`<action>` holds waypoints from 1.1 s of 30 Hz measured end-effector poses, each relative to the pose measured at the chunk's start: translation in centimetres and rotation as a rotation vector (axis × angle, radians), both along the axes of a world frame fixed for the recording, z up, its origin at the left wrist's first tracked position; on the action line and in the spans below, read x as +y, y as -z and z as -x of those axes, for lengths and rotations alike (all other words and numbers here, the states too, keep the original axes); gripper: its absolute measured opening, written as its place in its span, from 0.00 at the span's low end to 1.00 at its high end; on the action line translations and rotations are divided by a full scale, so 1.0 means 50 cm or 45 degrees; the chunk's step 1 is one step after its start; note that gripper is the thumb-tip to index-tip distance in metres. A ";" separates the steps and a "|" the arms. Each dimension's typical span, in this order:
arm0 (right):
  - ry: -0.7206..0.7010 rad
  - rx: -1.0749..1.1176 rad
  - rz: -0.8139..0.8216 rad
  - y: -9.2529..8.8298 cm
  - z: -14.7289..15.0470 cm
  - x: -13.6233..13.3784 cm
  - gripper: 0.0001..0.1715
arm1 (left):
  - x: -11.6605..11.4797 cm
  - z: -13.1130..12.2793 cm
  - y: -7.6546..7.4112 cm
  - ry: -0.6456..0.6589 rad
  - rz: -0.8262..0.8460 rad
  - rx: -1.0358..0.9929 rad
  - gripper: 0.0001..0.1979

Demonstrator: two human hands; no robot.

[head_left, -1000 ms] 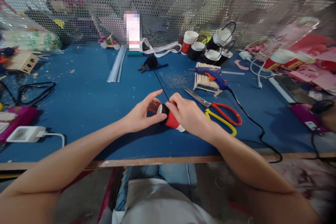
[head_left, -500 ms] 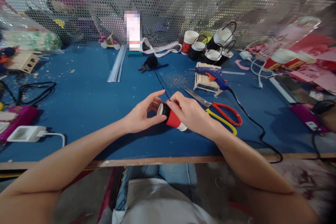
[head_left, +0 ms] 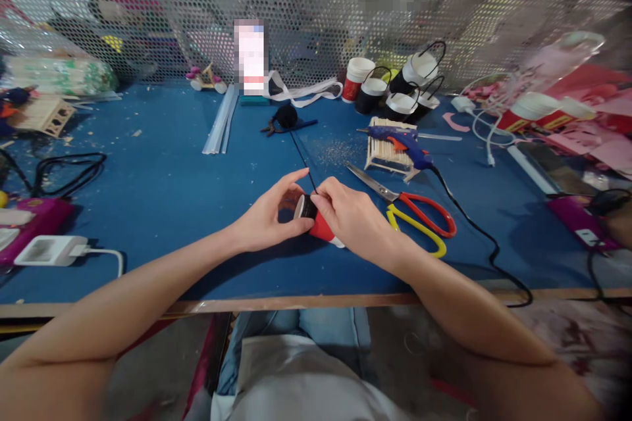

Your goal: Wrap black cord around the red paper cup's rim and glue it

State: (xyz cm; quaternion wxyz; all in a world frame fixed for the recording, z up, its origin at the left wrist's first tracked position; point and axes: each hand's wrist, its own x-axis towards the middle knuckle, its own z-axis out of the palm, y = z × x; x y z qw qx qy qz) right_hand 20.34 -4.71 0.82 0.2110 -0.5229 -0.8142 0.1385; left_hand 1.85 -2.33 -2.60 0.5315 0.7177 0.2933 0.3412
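Observation:
A red and white paper cup (head_left: 323, 229) lies on its side between my hands, its rim end wrapped in black cord. My left hand (head_left: 271, 214) curves round that end, thumb on the black band and index finger stretched out. My right hand (head_left: 348, 214) is closed over the cup, with thumb and index finger pinching the black cord (head_left: 302, 152). The cord runs taut up to a ball of black cord (head_left: 286, 116) beside dark pliers (head_left: 269, 127). Part of the cup is hidden under my right hand.
Right of my hands lie scissors (head_left: 409, 207) with red and yellow handles. A blue glue gun (head_left: 395, 137) rests on a wooden stick rack (head_left: 382, 161). Black-wrapped cups (head_left: 371, 95) stand behind. Clear glue sticks (head_left: 220, 120) lie left, near a white charger (head_left: 52, 250).
My right hand has shifted slightly left and down over the cup, covering more of its white base. The cord now meets the cup a little further left.

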 end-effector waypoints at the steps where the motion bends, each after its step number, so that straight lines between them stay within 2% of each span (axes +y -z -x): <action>1: 0.003 -0.036 -0.019 -0.001 0.003 -0.002 0.08 | 0.000 -0.001 0.000 -0.006 0.006 0.006 0.36; 5: -0.012 -0.149 -0.076 0.000 0.010 -0.007 0.08 | 0.000 0.000 0.003 -0.013 0.035 0.031 0.39; 8: -0.004 -0.112 -0.081 0.005 0.009 -0.006 0.09 | 0.001 0.001 0.008 -0.012 0.079 0.004 0.40; 11: -0.034 0.111 -0.089 0.004 0.004 0.000 0.08 | 0.001 -0.001 0.010 -0.041 0.136 -0.063 0.39; 15: -0.104 0.452 -0.021 -0.013 -0.003 0.016 0.08 | -0.001 -0.007 0.003 -0.084 0.236 -0.105 0.30; 18: -0.090 0.609 0.224 -0.030 -0.005 0.034 0.09 | -0.004 -0.009 -0.005 -0.026 0.296 -0.101 0.26; 21: -0.073 0.738 0.443 -0.046 -0.002 0.061 0.09 | -0.010 -0.009 -0.011 0.060 0.288 -0.060 0.26; 26: -0.064 0.870 0.446 -0.075 0.030 0.120 0.05 | -0.023 -0.007 -0.015 0.296 0.231 -0.012 0.30; 30: -0.154 0.731 0.209 -0.077 0.073 0.153 0.04 | -0.032 -0.007 -0.010 0.475 0.130 -0.046 0.40; 33: -0.258 0.392 0.226 -0.058 0.083 0.164 0.08 | -0.040 -0.007 -0.007 0.481 -0.010 -0.038 0.47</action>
